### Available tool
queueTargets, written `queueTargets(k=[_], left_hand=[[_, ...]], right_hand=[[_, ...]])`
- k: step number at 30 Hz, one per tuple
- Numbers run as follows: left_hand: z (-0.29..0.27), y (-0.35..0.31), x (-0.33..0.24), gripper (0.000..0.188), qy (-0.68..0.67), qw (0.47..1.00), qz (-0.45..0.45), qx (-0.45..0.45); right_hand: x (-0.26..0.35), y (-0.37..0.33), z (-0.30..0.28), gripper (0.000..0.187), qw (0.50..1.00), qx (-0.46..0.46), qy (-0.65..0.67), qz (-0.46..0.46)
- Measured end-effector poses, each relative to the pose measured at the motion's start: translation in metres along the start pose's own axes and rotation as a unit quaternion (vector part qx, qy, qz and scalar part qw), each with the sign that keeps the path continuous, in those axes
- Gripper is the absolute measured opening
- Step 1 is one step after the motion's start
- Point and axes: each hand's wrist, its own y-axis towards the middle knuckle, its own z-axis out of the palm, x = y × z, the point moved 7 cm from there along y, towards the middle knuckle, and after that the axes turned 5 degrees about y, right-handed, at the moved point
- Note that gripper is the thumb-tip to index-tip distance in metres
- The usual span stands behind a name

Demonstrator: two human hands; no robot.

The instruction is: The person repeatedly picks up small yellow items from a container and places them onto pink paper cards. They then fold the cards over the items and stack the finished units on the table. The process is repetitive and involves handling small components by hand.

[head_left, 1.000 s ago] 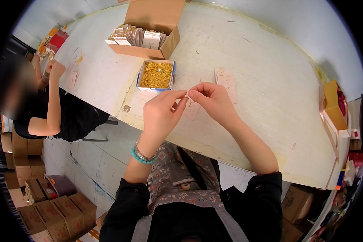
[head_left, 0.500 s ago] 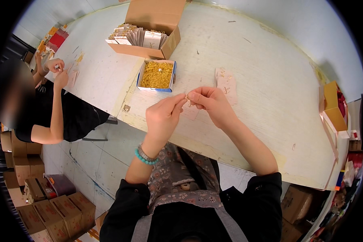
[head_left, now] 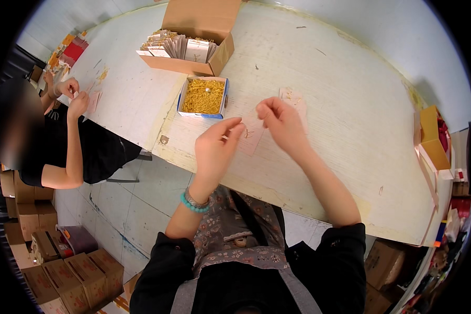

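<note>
Above the table's near edge, my left hand (head_left: pixel 216 152) has its thumb and fingertips closed together, and whatever they may hold is too small to make out. My right hand (head_left: pixel 282 123) hovers a little higher and to the right, its thumb and forefinger pinched, with nothing I can name between them. Between and below both hands lies a pale pink card (head_left: pixel 252 142) bearing a small mark or piece. A stack of similar cards (head_left: pixel 293 99) with gold bits is partly covered by my right hand. Beyond my left hand stands a small box of gold chains (head_left: pixel 203 97).
An open carton (head_left: pixel 209 69) of upright cards stands at the back. On the left a co-worker (head_left: pixel 63 152) handles something small beside a few cards (head_left: pixel 94 101). A yellow-brown box (head_left: pixel 435 138) sits at the table's right edge; cartons (head_left: pixel 83 277) are stacked on the floor.
My hands have come apart: the right has risen up and slightly right, the left has shifted slightly right. The card beneath them shows more now. The co-worker's hands have moved slightly.
</note>
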Motion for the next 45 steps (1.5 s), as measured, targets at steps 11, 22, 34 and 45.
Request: queueTargets(k=[11, 22, 34, 45], left_hand=[[0.03, 0.0, 0.02, 0.049, 0.315, 0.942, 0.038, 0.108], [0.026, 0.013, 0.02, 0.063, 0.342, 0.929, -0.034, 0.136], [0.016, 0.004, 0.014, 0.028, 0.205, 0.974, 0.021, 0.098], [0.008, -0.017, -0.007, 0.018, 0.166, 0.982, 0.08, 0.05]], right_hand=[[-0.01, 0.012, -0.018, 0.024, 0.993, 0.03, -0.104, 0.044], [-0.012, 0.011, -0.017, 0.025, 0.995, 0.042, -0.092, 0.026], [-0.008, 0.004, -0.009, 0.025, 0.99, 0.096, -0.061, 0.082], [0.003, -0.004, -0.007, 0.028, 0.986, 0.088, -0.083, 0.113]])
